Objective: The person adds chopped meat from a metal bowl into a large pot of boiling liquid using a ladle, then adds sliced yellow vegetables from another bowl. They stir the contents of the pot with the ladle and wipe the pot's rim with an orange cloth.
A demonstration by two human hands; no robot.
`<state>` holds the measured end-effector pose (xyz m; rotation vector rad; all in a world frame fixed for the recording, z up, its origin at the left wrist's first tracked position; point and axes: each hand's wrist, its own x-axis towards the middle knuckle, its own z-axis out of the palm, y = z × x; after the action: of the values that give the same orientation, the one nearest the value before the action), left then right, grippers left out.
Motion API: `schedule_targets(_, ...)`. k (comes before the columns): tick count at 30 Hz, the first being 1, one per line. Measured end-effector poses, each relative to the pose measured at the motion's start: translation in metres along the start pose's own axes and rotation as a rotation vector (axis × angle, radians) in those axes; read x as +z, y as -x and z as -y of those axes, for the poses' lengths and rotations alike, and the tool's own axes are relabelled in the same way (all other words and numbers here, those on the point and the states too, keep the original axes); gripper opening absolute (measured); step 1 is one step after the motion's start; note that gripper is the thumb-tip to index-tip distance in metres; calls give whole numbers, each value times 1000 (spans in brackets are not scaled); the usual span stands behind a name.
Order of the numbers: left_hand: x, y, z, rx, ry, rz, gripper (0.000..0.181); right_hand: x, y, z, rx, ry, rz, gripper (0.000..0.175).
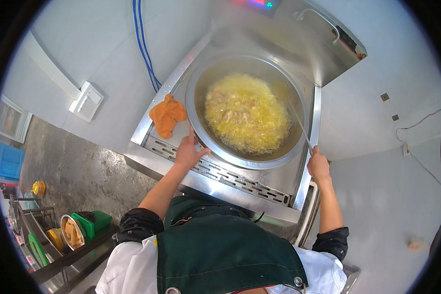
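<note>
A large round steel wok (pixel 202 86) is set into a stainless steel cooking range. Pale pieces of food (pixel 235 115), possibly meat, bubble in yellow oil inside it. With fingers spread, my left hand (pixel 188 150) rests at the wok's front left rim. An orange cloth (pixel 167 115) lies crumpled just beyond those fingers. My right hand (pixel 319 166) grips the thin metal handle of a long utensil (pixel 302 126) at the right side. That handle slants over the rim into the wok, and its far end is hidden by steam and oil.
A slotted drain grate (pixel 242 183) runs along the range's front. From the steel backsplash, a curved faucet (pixel 321 20) juts out at the back right. Blue hoses (pixel 144 47) hang on the left wall. A rack (pixel 62 264) with a bowl (pixel 72 232) and green bin (pixel 92 223) stands lower left.
</note>
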<state>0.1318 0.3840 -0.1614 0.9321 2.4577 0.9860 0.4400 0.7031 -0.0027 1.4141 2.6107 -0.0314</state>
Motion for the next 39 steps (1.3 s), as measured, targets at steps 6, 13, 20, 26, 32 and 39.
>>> schedule_targets(6,3,0,4,24,0,-23,123,22,-10,11,111,-252,370,44)
schedule_targets(13,3,-1,5,47,29,-34,123,48,-4,84,-35,-587,699,31)
schedule_targets(20,2,-1,3,33,9,-33,122,42,26,140,-27,-958,777,27)
schedule_targets(26,0,-1,2,41,-11,-36,122,5,71,116,-116,-756,625,30)
schedule_targets(32,-1,-1,2,33,-22,4,123,-48,118,69,-182,-579,328,32)
schedule_targets(39,-1,0,0,-1,-3,20,120,-126,179,20,-127,-642,246,49)
